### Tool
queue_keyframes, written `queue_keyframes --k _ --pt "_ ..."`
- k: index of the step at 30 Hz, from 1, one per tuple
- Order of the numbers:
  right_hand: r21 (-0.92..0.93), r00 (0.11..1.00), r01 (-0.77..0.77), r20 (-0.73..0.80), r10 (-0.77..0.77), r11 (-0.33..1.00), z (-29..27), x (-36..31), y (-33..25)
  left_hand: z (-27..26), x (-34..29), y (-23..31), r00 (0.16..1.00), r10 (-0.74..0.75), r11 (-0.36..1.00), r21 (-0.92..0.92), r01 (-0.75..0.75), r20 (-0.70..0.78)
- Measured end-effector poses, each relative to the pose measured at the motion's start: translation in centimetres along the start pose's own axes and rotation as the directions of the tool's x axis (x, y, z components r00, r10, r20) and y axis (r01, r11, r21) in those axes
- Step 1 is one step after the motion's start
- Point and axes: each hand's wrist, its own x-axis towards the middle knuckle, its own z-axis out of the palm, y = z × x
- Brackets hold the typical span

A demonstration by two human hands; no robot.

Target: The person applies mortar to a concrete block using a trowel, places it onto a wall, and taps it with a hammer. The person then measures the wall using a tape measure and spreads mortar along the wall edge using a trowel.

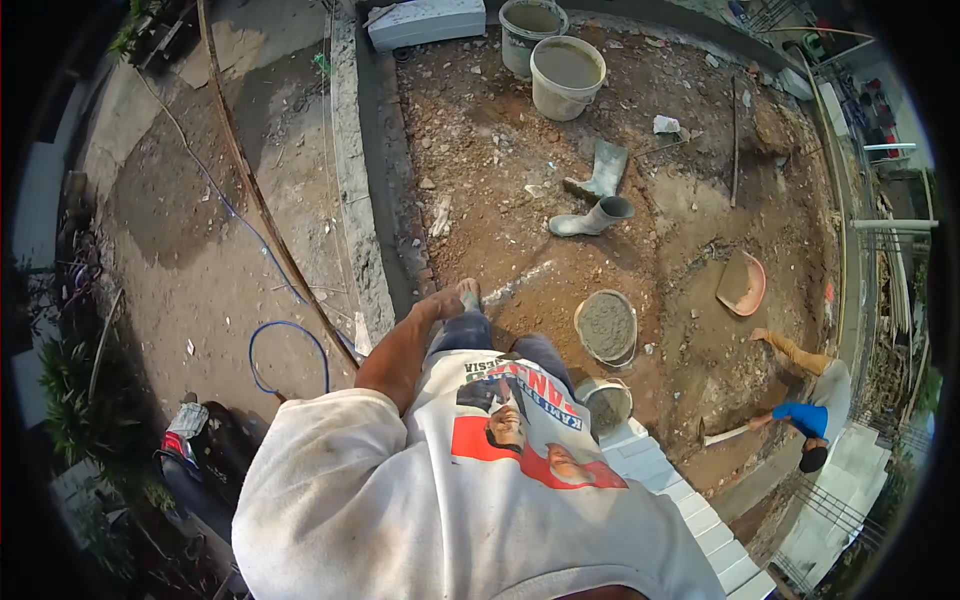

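My left arm reaches forward past the edge of the white shirt. My left hand (437, 304) is beside my leg and bare foot (468, 291), close to the low concrete wall (362, 190). Its fingers are too small and unclear to tell whether they hold anything. My right hand is out of sight. Ahead on the soil lie a pair of grey rubber boots, one boot (606, 168) beyond the other boot (592, 218). To my right stands a bucket of wet grey mortar (607, 328), with another bucket (607, 404) nearer my body.
Two filled buckets, one white (567, 80) and one darker (530, 38), stand at the far end by white blocks (427, 22). White blocks (660, 470) are stacked at my right. A co-worker in blue (802, 420) bends with a long-handled tool near an orange basin (742, 284). A blue hose (283, 325) lies left.
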Motion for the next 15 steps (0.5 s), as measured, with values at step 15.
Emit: queue_keyframes --k 15 --pt "-0.169 0.874 -0.105 0.454 0.172 0.980 -14.3 29.4 -43.8 -6.9 -2.9 -3.8 0.439 -0.793 0.475 -0.880 0.010 -0.423"
